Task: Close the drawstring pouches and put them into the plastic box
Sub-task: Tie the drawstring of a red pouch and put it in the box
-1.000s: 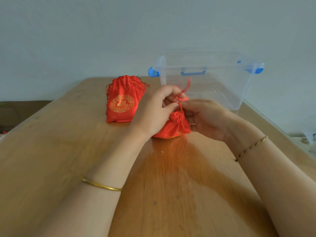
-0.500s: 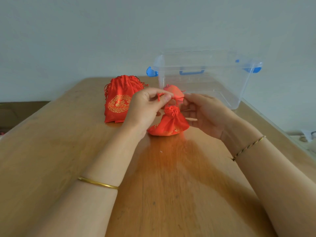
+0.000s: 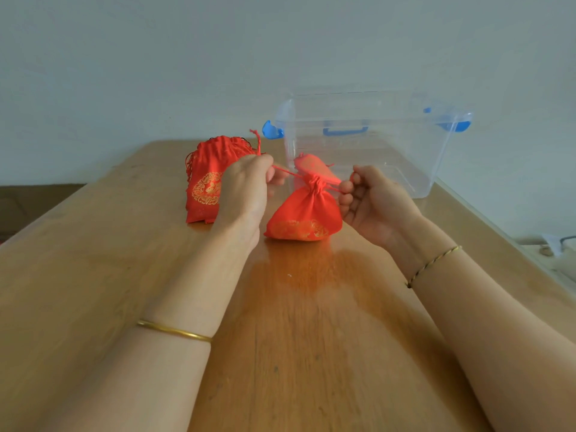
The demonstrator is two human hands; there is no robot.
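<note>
A small red drawstring pouch [image 3: 304,215] with gold print stands on the wooden table [image 3: 93,275], its neck cinched tight. My left hand [image 3: 246,190] pinches the left cord and my right hand [image 3: 371,201] pinches the right cord, both cords stretched taut sideways from the neck. A stack of more red pouches [image 3: 209,182] stands upright behind my left hand. The clear plastic box [image 3: 430,157] with blue latches sits open at the back right, with nothing visible inside it.
The table's right edge [image 3: 498,226] runs close beside the box. A grey wall stands right behind the table. Some small items [image 3: 558,244] lie on a lower surface at the far right.
My hands have moved apart, pulling the two cords outwards. The pouch's neck has drawn shut and the pouch now stands clear between my hands.
</note>
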